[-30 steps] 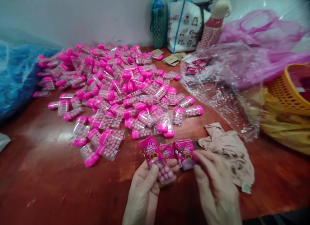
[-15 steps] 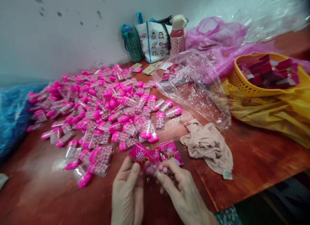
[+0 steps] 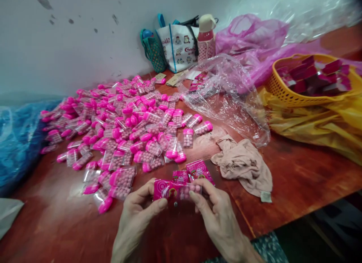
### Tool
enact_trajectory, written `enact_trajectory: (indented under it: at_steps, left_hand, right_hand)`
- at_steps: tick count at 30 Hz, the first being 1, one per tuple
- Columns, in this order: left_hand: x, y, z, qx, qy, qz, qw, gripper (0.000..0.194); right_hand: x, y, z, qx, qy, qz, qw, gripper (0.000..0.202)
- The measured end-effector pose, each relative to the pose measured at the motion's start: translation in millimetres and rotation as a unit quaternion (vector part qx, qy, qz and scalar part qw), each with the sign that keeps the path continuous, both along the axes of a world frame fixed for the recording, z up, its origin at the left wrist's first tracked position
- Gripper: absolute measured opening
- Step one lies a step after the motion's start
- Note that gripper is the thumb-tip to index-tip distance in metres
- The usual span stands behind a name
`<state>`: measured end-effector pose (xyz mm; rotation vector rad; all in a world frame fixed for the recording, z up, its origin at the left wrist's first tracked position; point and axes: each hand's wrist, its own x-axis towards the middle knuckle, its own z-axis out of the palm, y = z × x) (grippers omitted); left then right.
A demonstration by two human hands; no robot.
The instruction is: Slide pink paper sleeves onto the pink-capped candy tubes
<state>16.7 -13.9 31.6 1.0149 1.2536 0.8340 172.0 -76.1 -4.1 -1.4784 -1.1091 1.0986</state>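
Note:
My left hand (image 3: pixel 137 210) pinches the left end of a magenta printed label (image 3: pixel 165 188) between thumb and fingers. Joined with it, or overlapping it, is a small clear bottle of pink balls (image 3: pixel 194 188), gripped at its right end by my right hand (image 3: pixel 219 210). Both are held level just above the table; how far the label wraps the bottle I cannot tell. Behind them on the table lie two more printed labels (image 3: pixel 199 169). A large heap of similar bottles with pink caps (image 3: pixel 141 121) spreads to the left and back.
A crumpled beige cloth (image 3: pixel 243 163) lies right of my hands. Farther right, a yellow basket (image 3: pixel 285 93) of magenta pieces stands on yellow plastic. Clear plastic wrap (image 3: pixel 226 100), a printed bag (image 3: pixel 178 48) and a drink bottle (image 3: pixel 206 36) are behind. A blue bag (image 3: pixel 22 138) sits at left.
The label and bottle have turned from slanted to nearly level in a line. My left hand has shifted left and lowered slightly, its thumb now across the label. The view has shifted slightly.

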Motion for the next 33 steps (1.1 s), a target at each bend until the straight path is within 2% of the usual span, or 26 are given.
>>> enact_trajectory:
  at_steps: [2,4,8,10,12,15,18,22,27,30,33]
  left_hand:
    - [0.1,-1.7,0.4,-0.005,-0.036,0.032,0.999,0.014]
    - [2.1,-2.2,-2.2,-0.004,-0.091,0.089,0.992,0.015]
    - [9.0,-1.8,-16.2,0.007,-0.168,0.162,0.972,0.02]
    - [14.1,-4.8,-25.1,0.013,-0.183,0.183,0.966,0.034]
    - [20.4,-10.1,-32.1,-0.01,-0.186,0.18,0.966,0.039]
    - [30.8,-18.2,-35.2,-0.063,-0.181,0.18,0.965,0.024]
    - [40.3,-24.0,-30.6,-0.089,-0.193,0.192,0.958,0.019]
    - [48.6,-32.5,-23.3,-0.122,-0.211,0.178,0.953,0.017]
    - [46.7,-39.0,-23.2,-0.145,-0.241,0.154,0.947,0.013]
    - [40.6,-38.3,-26.8,-0.148,-0.255,0.142,0.945,0.017]
    - [35.0,-36.6,-28.7,-0.116,-0.26,0.128,0.95,0.025]
  right_hand:
    - [-2.5,-0.8,0.2,0.012,-0.011,-0.01,1.0,0.019]
    - [-4.4,-0.8,1.6,0.017,0.003,-0.011,1.0,0.019]
    - [-3.8,3.0,1.7,-0.009,0.105,-0.009,0.994,0.022]
    - [-3.3,5.2,-1.0,-0.024,0.161,-0.005,0.987,0.024]
    - [-4.8,5.9,-4.5,-0.034,0.199,0.007,0.979,0.025]
    - [-10.8,3.8,-8.0,-0.041,0.208,0.02,0.977,0.025]
    - [-17.9,-0.8,-7.3,-0.036,0.177,0.005,0.984,0.025]
    - [-24.4,-6.7,-2.7,-0.011,0.132,-0.027,0.991,0.025]
    - [-26.1,-6.6,-2.6,0.022,0.134,-0.015,0.991,0.029]
    - [-24.6,-2.5,-5.7,-0.003,0.177,0.021,0.984,0.026]
    - [-22.5,1.6,-7.7,-0.043,0.192,0.061,0.979,0.028]
